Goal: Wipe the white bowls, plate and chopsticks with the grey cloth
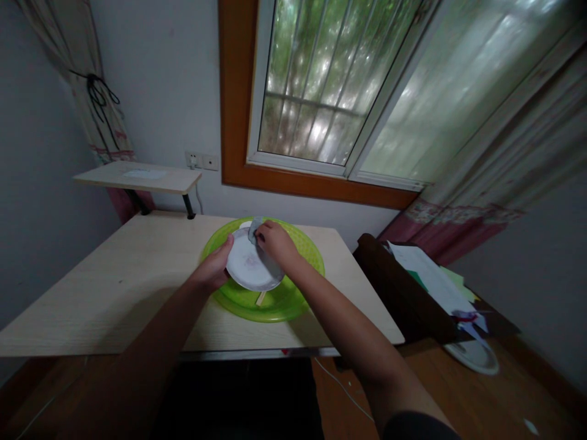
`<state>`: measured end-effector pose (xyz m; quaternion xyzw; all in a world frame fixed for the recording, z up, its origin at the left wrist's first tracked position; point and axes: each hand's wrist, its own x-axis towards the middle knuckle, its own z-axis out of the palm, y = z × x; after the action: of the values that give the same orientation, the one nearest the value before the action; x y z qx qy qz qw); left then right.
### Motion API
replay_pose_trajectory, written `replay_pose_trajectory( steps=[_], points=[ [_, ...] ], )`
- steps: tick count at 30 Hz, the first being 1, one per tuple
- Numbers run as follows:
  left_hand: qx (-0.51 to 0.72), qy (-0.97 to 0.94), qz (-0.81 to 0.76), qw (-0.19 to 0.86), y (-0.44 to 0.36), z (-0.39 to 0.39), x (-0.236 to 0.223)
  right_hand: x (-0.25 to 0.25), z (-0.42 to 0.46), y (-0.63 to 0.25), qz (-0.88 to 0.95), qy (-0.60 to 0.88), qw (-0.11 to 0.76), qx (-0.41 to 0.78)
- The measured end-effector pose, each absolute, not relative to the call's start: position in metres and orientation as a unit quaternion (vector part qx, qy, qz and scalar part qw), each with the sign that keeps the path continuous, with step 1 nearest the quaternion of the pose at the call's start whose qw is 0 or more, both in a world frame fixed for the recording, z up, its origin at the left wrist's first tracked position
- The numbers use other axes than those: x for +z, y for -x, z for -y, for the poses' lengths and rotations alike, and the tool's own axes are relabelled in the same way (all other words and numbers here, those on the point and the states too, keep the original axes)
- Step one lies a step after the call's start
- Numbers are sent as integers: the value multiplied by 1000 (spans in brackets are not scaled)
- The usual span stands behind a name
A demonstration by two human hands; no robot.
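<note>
My left hand (215, 267) grips the left edge of a white plate (250, 266) with a faint pattern at its centre, tilted above a green round tray (300, 299). In my right hand (275, 241) is a bunched greyish cloth (254, 231), pressed at the plate's upper rim; the fingers are closed round it. Behind the plate a bit of another white thing (245, 225) shows, mostly hidden. A short light wooden stick (260, 298) lies in the tray below the plate, its far end covered.
The tray sits on a pale wooden desk (151, 275). A small raised shelf (174, 180) stands at the back left, under a wall socket (202, 161). To the right is a dark brown piece of furniture (398, 287) with papers (426, 275). A window (330, 91) is behind.
</note>
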<state>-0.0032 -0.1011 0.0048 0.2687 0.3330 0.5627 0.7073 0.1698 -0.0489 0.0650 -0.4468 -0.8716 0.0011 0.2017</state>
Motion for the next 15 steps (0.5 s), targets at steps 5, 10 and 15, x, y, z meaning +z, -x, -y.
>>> replay_pose_trajectory(
  steps=[5, 10, 15],
  points=[
    [571, -253, -327, 709, 2, 103, 14, 71, 55, -191, 874, 478, 82, -28],
    [558, -254, -357, 705, 2, 105, 20, 89, 63, -211, 898, 425, -8, 114],
    [571, -256, -329, 707, -2, 104, 20, 94, 68, -207, 896, 324, -22, 303]
  ],
)
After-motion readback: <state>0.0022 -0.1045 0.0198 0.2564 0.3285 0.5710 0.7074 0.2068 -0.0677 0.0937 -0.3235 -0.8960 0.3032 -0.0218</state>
